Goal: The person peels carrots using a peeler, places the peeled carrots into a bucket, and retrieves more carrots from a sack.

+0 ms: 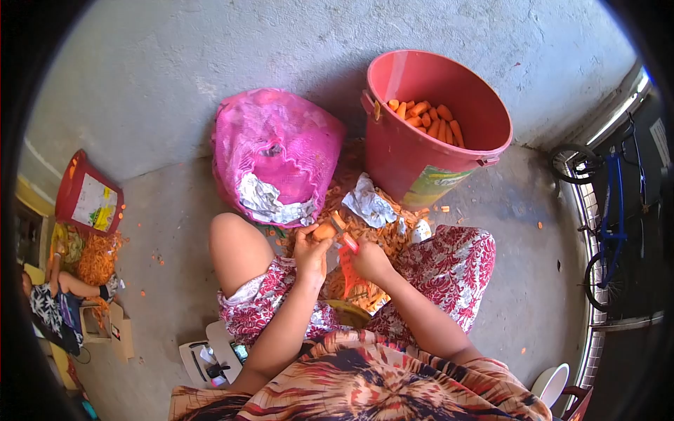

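In the head view, my left hand point(311, 258) is closed around a carrot point(324, 231) in front of my lap. My right hand point(371, 262) grips a red-handled peeler point(349, 243), whose metal end is at the carrot's far tip. Below and beyond both hands lies a heap of orange carrot peelings point(393, 247), spread between my legs. My right fingers partly cover the peeler's handle.
A large red bucket point(439, 165) holding several carrots stands ahead right, beside a pink mesh sack point(281, 158). Crumpled wrappers point(368, 201) lie on the peelings. Another person's leg point(81, 286) and a red bucket point(68, 189) are at far left; a blue bicycle point(612, 235) stands right.
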`<action>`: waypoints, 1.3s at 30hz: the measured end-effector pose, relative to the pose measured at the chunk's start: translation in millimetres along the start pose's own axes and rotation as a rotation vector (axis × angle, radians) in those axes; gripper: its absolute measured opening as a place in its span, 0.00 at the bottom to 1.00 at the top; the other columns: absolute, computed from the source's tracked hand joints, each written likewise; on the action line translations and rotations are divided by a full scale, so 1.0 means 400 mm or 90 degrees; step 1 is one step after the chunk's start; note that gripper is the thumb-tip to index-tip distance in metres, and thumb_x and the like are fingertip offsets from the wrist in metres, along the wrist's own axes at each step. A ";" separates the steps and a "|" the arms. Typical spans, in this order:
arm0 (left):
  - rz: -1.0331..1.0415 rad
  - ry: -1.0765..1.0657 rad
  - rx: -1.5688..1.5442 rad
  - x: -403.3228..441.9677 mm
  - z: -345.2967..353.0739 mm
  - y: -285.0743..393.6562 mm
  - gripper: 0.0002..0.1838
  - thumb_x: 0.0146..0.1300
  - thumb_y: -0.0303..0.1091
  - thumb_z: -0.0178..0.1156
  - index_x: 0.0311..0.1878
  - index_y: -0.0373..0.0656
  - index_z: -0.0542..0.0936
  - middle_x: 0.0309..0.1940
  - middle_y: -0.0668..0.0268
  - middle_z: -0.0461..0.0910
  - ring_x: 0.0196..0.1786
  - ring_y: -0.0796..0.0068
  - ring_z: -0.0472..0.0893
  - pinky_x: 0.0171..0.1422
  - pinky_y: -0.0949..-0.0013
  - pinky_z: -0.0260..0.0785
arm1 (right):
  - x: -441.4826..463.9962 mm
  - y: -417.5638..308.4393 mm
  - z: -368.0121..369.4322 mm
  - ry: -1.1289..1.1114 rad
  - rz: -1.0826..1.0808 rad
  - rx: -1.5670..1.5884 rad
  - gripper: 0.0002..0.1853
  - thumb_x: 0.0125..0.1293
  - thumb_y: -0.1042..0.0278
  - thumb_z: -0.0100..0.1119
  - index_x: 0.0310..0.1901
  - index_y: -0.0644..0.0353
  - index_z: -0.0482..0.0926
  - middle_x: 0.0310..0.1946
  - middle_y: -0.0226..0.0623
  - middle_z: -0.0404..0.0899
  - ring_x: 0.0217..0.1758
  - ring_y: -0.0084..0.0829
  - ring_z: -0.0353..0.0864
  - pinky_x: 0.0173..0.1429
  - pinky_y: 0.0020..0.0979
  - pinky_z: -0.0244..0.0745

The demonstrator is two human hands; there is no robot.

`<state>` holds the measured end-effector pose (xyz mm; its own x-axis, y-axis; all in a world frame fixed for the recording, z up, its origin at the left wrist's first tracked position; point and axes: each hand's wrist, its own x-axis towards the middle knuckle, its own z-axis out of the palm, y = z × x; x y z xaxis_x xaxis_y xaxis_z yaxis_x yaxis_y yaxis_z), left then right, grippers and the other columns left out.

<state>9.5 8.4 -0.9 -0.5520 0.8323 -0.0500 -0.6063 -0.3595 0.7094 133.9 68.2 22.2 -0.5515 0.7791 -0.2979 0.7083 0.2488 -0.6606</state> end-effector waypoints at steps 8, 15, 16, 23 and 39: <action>-0.033 -0.014 -0.027 0.004 0.018 0.027 0.19 0.51 0.15 0.53 0.47 0.37 0.67 0.50 0.58 0.68 0.53 0.69 0.69 0.58 0.67 0.62 | 0.009 0.020 -0.013 -0.006 -0.023 -0.007 0.12 0.52 0.67 0.47 0.35 0.66 0.69 0.28 0.56 0.75 0.34 0.51 0.75 0.40 0.44 0.69; -0.009 0.027 -0.008 -0.011 0.027 0.025 0.19 0.53 0.19 0.54 0.49 0.35 0.67 0.50 0.56 0.68 0.53 0.67 0.69 0.58 0.64 0.62 | 0.077 0.105 0.023 -0.050 0.098 0.006 0.09 0.49 0.67 0.50 0.29 0.63 0.76 0.26 0.49 0.77 0.33 0.42 0.78 0.36 0.38 0.72; -0.007 0.030 -0.015 -0.014 0.037 0.036 0.19 0.53 0.20 0.54 0.50 0.35 0.66 0.50 0.56 0.68 0.53 0.67 0.69 0.58 0.63 0.62 | 0.096 0.142 0.019 -0.079 0.134 0.024 0.08 0.48 0.67 0.51 0.27 0.62 0.77 0.25 0.47 0.77 0.32 0.39 0.78 0.34 0.37 0.72; -0.094 0.059 -0.118 0.001 0.009 0.052 0.18 0.59 0.40 0.52 0.48 0.40 0.66 0.40 0.63 0.71 0.47 0.68 0.71 0.53 0.61 0.64 | 0.135 0.180 0.032 -0.006 0.003 -0.127 0.13 0.51 0.63 0.51 0.31 0.66 0.75 0.29 0.53 0.76 0.35 0.47 0.77 0.37 0.40 0.71; -0.601 -0.071 -0.169 -0.037 0.022 0.008 0.14 0.57 0.47 0.48 0.39 0.49 0.73 0.30 0.69 0.74 0.32 0.69 0.74 0.30 0.67 0.64 | 0.089 -0.023 -0.080 0.505 -0.109 0.477 0.06 0.60 0.72 0.46 0.34 0.65 0.65 0.18 0.42 0.67 0.20 0.40 0.67 0.28 0.35 0.65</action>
<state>20.9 -1.5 8.3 0.2731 0.8560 -0.4390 -0.8863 0.4013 0.2311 122.0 112.2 39.8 0.0123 0.9822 0.1877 0.0556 0.1867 -0.9808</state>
